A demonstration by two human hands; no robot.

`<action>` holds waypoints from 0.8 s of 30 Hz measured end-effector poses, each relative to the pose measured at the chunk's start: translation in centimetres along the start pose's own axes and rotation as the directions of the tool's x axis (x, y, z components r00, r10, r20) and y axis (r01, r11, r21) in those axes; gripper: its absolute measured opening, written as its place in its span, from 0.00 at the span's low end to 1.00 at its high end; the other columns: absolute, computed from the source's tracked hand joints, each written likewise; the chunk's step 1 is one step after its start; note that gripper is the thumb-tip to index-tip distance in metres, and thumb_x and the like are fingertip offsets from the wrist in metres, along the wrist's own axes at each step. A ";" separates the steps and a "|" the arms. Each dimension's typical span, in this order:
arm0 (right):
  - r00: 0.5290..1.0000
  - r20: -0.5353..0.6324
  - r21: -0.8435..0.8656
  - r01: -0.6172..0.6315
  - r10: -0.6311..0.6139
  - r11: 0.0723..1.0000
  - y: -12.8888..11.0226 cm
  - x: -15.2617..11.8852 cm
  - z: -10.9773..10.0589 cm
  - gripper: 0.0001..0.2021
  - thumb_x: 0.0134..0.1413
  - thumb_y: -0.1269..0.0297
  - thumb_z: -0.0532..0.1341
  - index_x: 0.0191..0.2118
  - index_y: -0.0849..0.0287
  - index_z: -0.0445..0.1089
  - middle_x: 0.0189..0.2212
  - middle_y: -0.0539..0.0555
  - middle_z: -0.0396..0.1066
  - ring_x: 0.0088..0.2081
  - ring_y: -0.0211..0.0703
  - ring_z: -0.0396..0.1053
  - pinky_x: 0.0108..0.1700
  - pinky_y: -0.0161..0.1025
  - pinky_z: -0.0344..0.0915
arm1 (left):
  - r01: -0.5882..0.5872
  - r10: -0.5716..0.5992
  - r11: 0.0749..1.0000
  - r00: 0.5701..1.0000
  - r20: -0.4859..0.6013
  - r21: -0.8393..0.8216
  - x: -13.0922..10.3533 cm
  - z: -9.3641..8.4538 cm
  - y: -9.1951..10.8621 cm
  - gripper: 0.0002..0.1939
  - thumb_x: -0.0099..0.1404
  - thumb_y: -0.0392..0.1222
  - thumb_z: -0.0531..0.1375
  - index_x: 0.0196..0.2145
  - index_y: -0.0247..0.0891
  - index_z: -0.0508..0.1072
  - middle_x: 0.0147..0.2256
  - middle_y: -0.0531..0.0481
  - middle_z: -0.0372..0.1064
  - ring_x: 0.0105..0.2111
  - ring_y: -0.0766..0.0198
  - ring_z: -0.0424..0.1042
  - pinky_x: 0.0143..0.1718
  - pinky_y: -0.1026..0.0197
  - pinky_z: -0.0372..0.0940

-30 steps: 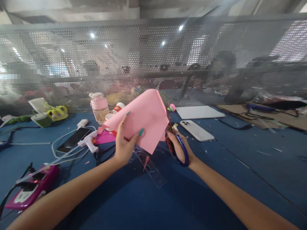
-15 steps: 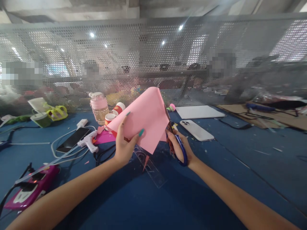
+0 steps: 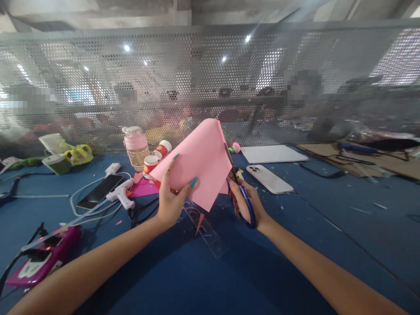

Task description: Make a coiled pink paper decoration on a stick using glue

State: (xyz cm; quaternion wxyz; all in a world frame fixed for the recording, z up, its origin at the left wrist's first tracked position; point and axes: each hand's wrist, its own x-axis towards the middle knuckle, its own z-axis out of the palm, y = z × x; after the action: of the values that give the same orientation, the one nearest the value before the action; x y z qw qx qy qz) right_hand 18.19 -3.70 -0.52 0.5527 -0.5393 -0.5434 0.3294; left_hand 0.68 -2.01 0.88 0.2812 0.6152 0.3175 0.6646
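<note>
A folded or curled sheet of pink paper [image 3: 200,166] is held up above the blue table, gripped by my left hand [image 3: 171,199] at its lower left, thumb and a finger on its near face. My right hand [image 3: 246,197] is closed round the blue handles of a pair of scissors [image 3: 250,212]. The dark blades lie against the paper's right edge and are partly hidden by it. Under the paper, a clear ruler [image 3: 210,234] rests on the table with a small pink scrap [image 3: 199,222] on it.
Left: a glue gun [image 3: 122,194], dark phone [image 3: 100,191], power strip [image 3: 46,258], pink-lidded bottle [image 3: 136,148] and red-and-white rolls [image 3: 151,162]. Right: a white phone [image 3: 269,178], a white flat item [image 3: 274,153] and cardboard [image 3: 348,162]. A perforated metal screen [image 3: 197,78] stands behind.
The paper's left corner and top have shifted slightly to the right. Both hands keep their holds almost in place, and the scissors stay at the paper's right edge.
</note>
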 end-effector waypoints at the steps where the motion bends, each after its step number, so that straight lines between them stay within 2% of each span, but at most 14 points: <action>1: 1.000 0.004 0.004 -0.011 0.011 1.000 0.0 0.0 0.0 0.19 0.47 0.44 0.55 0.21 0.55 0.55 0.10 0.41 0.51 0.07 0.31 0.50 0.08 0.32 0.52 | 0.002 -0.002 1.000 1.000 0.001 -0.002 0.0 0.0 0.0 0.33 0.52 0.40 0.63 0.55 0.47 0.58 0.56 0.49 0.56 0.56 0.52 0.55 0.54 0.51 0.61; 8: 1.000 0.005 -0.005 -0.008 0.008 1.000 -0.3 -0.1 -0.1 0.19 0.47 0.45 0.55 0.21 0.55 0.56 0.09 0.41 0.52 0.07 0.32 0.50 0.08 0.32 0.52 | 0.011 -0.011 1.000 1.000 -0.005 0.011 0.1 0.0 -0.1 0.32 0.52 0.41 0.64 0.54 0.46 0.59 0.56 0.47 0.56 0.56 0.52 0.55 0.53 0.52 0.61; 17: 0.999 0.032 0.046 -0.044 0.042 0.998 -0.4 0.0 -0.1 0.19 0.45 0.45 0.57 0.19 0.55 0.54 0.08 0.41 0.51 0.07 0.32 0.50 0.07 0.32 0.50 | 0.031 -0.031 0.999 0.999 -0.014 0.016 0.3 0.0 0.0 0.33 0.51 0.43 0.64 0.54 0.46 0.59 0.53 0.47 0.60 0.53 0.53 0.60 0.51 0.53 0.64; 24: 0.987 0.089 0.124 -0.147 0.137 0.981 -0.6 0.1 -0.1 0.20 0.42 0.45 0.58 0.19 0.54 0.54 0.08 0.41 0.50 0.08 0.32 0.49 0.08 0.31 0.49 | 0.057 -0.057 0.998 0.998 -0.007 -0.002 0.3 -0.2 -0.2 0.34 0.51 0.43 0.64 0.54 0.48 0.59 0.55 0.48 0.58 0.53 0.51 0.60 0.50 0.50 0.64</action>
State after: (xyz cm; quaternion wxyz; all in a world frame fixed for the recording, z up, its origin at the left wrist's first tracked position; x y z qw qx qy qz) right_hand 18.11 -3.78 0.11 0.5397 -0.5258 -0.5024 0.4241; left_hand 0.47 -1.69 0.91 0.2994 0.6032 0.3351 0.6590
